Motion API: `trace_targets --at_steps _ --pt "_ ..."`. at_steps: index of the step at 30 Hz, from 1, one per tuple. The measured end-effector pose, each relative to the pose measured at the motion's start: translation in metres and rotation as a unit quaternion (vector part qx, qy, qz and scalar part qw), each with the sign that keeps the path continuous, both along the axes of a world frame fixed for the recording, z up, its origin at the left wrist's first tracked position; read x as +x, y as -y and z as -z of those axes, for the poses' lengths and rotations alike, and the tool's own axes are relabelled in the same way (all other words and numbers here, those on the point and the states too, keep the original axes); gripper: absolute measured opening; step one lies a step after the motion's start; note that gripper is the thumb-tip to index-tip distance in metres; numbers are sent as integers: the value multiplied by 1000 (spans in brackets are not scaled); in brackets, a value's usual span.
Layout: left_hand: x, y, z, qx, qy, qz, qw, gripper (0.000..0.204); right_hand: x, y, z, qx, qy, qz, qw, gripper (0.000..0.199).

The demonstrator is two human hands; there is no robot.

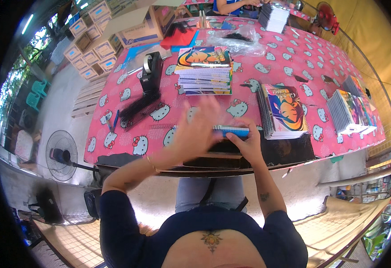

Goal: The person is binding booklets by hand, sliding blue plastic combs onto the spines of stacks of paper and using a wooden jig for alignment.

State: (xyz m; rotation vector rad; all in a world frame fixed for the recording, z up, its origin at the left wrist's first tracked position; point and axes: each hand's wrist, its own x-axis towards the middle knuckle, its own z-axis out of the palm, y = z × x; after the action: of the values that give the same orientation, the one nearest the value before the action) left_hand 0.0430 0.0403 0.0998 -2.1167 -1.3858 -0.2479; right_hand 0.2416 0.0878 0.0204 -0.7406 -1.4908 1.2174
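Note:
My right hand (248, 140) grips a notebook (231, 131), seen edge-on with a blue cover edge, at the table's near side. My left hand (195, 129) is smeared by motion at the notebook's left end, its fingers too blurred to read. A thin dark spiral coil (160, 126) stretches out left of that hand, also blurred. Farther left lies a heap of black spiral coils (139, 109). Beyond my hands sits a stack of colourful notebooks (204, 71). Right of my right hand stands a stack of notebooks with spiral bindings (284, 111).
A black tape dispenser (152, 73) and pens (114, 120) are on the left of the pink table cover (249, 107). More notebooks (349, 111) are stacked at the right. An open carton (139, 29), clear plastic (240, 40) and another person (233, 6) are at the far side.

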Motion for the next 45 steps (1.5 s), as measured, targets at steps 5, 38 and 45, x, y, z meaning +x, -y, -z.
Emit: trace_targets --at_steps 5,38,45 --pt "-10 18 49 -75 36 147 986 86 -9 -4 -2 5 -28 -9 1000 52" --pt "20 3 52 -99 76 134 983 81 21 -10 -13 27 203 -106 973 24" --pt "30 2 37 -100 116 125 980 78 22 -12 -4 18 200 -82 976 26"
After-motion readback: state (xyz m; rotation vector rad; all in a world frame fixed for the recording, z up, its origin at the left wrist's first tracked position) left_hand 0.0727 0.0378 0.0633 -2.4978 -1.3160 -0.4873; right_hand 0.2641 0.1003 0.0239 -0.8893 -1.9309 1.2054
